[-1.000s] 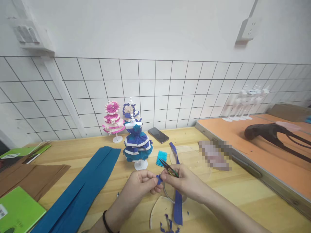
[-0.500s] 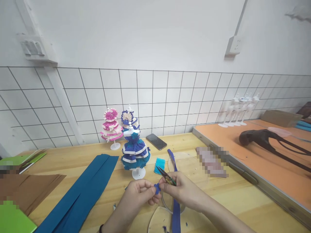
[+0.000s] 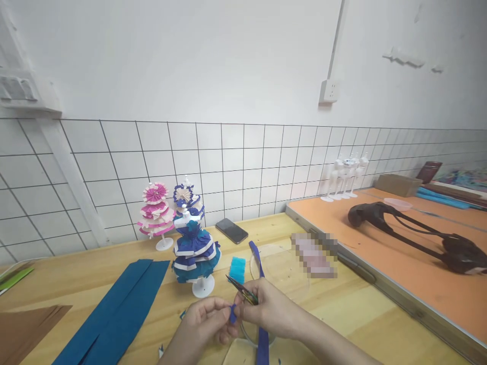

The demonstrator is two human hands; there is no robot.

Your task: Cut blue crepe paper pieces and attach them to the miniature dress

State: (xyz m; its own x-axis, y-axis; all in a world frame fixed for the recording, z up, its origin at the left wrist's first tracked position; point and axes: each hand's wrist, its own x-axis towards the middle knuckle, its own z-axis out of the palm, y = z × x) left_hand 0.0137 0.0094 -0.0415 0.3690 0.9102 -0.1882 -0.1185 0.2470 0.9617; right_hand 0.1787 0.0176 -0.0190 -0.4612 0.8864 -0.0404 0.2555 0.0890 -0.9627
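My left hand (image 3: 207,319) is closed in a pinch on a small blue paper piece (image 3: 233,314). The fingertips of my right hand (image 3: 266,309) meet the same piece from the other side. Tucked in my right hand is a pair of small pointed scissors (image 3: 242,290), blades aimed up and left. A long blue paper strip (image 3: 262,339) runs under my right wrist. Just beyond the hands lies a bright turquoise crinkled piece (image 3: 237,269). A mini dress form in a blue and teal ruffled paper dress (image 3: 196,253) stands behind my left hand.
Pink (image 3: 155,210) and blue-and-cream (image 3: 196,205) dressed forms stand at the back, near a phone (image 3: 232,230). Teal paper (image 3: 114,309) lies left. Clear round discs (image 3: 285,263) are under the strip. A raised orange board (image 3: 327,218) holds a dark brown strapped object (image 3: 403,228) and white bare forms (image 3: 344,177).
The view has swung to the right, so everything sits further left and slightly lower. Both hands keep their pinch on the blue piece, which appears turned more upright.
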